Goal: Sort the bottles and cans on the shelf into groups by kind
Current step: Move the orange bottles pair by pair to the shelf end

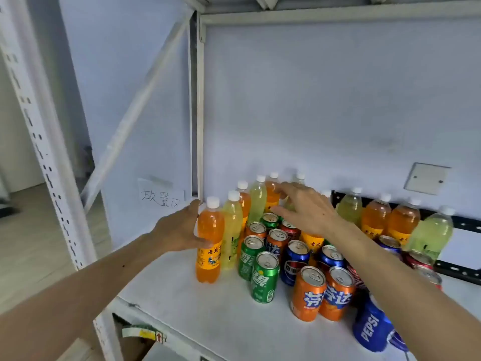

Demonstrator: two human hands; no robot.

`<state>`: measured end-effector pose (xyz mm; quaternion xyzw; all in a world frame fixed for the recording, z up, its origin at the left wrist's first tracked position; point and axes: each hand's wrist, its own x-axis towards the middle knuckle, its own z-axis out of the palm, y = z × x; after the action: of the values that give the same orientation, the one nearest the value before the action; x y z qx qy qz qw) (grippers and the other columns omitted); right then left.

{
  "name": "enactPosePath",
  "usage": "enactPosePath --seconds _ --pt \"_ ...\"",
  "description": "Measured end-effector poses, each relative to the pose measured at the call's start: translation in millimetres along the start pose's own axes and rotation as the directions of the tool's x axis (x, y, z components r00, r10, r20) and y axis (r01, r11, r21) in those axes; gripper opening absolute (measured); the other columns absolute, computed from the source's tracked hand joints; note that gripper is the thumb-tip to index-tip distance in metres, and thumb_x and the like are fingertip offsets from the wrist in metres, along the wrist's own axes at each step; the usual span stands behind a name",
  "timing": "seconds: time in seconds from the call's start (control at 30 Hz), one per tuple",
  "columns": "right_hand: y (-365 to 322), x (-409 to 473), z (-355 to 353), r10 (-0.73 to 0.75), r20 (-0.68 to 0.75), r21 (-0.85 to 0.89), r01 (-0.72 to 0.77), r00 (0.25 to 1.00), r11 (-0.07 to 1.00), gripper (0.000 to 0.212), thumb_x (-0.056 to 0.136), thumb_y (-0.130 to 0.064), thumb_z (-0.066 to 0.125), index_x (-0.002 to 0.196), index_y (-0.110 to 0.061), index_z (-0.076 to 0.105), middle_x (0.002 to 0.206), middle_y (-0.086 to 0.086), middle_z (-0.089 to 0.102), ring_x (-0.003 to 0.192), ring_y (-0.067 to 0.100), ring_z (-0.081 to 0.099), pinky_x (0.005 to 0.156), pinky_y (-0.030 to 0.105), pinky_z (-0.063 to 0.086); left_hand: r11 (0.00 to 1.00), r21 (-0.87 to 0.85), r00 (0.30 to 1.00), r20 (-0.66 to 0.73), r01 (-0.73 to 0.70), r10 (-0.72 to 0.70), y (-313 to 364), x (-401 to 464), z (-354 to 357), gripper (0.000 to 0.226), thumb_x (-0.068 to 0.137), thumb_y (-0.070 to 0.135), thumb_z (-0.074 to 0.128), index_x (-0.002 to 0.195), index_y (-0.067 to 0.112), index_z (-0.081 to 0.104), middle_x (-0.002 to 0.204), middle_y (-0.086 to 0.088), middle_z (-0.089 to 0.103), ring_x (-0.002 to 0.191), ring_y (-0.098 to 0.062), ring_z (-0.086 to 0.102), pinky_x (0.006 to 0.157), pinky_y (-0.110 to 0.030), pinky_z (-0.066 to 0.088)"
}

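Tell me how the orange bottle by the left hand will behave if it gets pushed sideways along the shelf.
The orange bottle is tall, narrow and looks full nearly to its white cap, so it is probably heavy for its size and apt to tip if pushed high up. Its plastic looks smooth, so it may slide on the shelf. Tipping right, it would likely hit the yellow bottle beside it.

Orange bottle [209,241] with white cap, pale yellow bottle [231,230], green can [264,277], blue can [295,261]
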<state>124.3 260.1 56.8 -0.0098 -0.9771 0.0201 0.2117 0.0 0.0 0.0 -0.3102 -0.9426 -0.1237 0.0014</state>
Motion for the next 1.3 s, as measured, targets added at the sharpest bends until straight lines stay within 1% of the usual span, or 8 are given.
enactPosePath --seconds 0.2,0.37,0.53,0.73,0.83,0.97,1.03,1.3 --pt "20 52 33 -0.006 0.087 0.111 -0.003 0.996 0.994 0.046 0.090 -0.049 0.057 0.127 -0.022 0.051 0.120 -0.003 0.061 0.107 0.018 0.059 0.084 0.035 0.050 0.961 -0.241 0.987 0.113 0.135 -0.110 -5 16 33 0.103 0.061 0.056 0.083 0.140 0.021 0.026 0.132 0.003 0.055 0.114 -0.018 0.056 0.093 -0.037 0.051" --pt "30 93 62 -0.005 0.165 0.320 -0.049 0.986 0.946 0.063 0.085 -0.059 0.059 0.133 -0.019 0.047 0.130 0.000 0.058 0.111 0.019 0.058 0.096 0.042 0.047 0.892 -0.394 0.973 0.034 0.222 -0.227 -5 17 54 0.099 0.047 0.056 0.086 0.129 0.024 0.039 0.118 0.005 0.061 0.104 -0.015 0.060 0.090 -0.040 0.053" --pt "24 121 84 0.027 0.282 0.440 -0.154 0.959 0.884 0.069 0.088 -0.055 0.058 0.141 -0.014 0.042 0.138 -0.001 0.052 0.120 0.018 0.054 0.086 0.026 0.038 0.817 -0.508 0.951 0.011 0.272 -0.309 3 19 68 0.107 0.043 0.048 0.089 0.133 0.027 0.035 0.120 0.003 0.060 0.107 -0.020 0.059 0.089 -0.043 0.054" --pt "24 137 110 0.040 0.365 0.508 -0.235 0.930 0.829 0.061 0.090 -0.054 0.056 0.131 -0.008 0.050 0.130 0.007 0.057 0.115 0.022 0.055 0.096 0.033 0.045 0.785 -0.543 0.933 -0.011 0.297 -0.360 3 25 76 0.106 0.044 0.045 0.092 0.132 0.030 0.035 0.118 0.005 0.060 0.105 -0.020 0.060 0.086 -0.042 0.055" --pt "25 139 120 0.001 0.436 0.631 -0.307 0.900 0.712 0.059 0.088 -0.054 0.059 0.129 -0.013 0.050 0.133 0.005 0.056 0.114 0.020 0.056 0.098 0.042 0.050 0.788 -0.539 0.932 -0.014 0.298 -0.362 -2 25 77 0.104 0.041 0.050 0.090 0.130 0.032 0.039 0.118 0.007 0.061 0.105 -0.018 0.060 0.086 -0.040 0.056" --pt "30 136 133 -0.068 0.538 0.728 -0.422 0.840 0.540 0.068 0.086 -0.044 0.068 0.144 -0.027 0.038 0.149 -0.003 0.040 0.131 0.019 0.044 0.095 0.039 0.051 0.792 -0.539 0.933 -0.032 0.286 -0.358 -5 26 79 0.101 0.044 0.048 0.091 0.130 0.032 0.041 0.117 0.007 0.061 0.104 -0.017 0.061 0.086 -0.039 0.056" --pt "32 136 139 -0.068 0.541 0.750 -0.444 0.838 0.490 0.073 0.083 -0.043 0.072 0.145 -0.027 0.038 0.151 -0.003 0.037 0.133 0.020 0.043 0.092 0.037 0.052 0.793 -0.539 0.932 -0.040 0.283 -0.360 -4 26 79 0.100 0.045 0.047 0.092 0.130 0.032 0.041 0.116 0.008 0.061 0.104 -0.017 0.061 0.086 -0.039 0.056" --pt "38 139 144 0.018 0.387 0.748 -0.325 0.922 0.579 0.068 0.079 -0.054 0.070 0.135 -0.022 0.052 0.137 -0.002 0.054 0.123 0.019 0.053 0.095 0.048 0.053 0.802 -0.534 0.931 -0.073 0.267 -0.359 -4 22 75 0.096 0.046 0.044 0.093 0.129 0.029 0.046 0.117 0.005 0.063 0.103 -0.018 0.061 0.087 -0.039 0.056"
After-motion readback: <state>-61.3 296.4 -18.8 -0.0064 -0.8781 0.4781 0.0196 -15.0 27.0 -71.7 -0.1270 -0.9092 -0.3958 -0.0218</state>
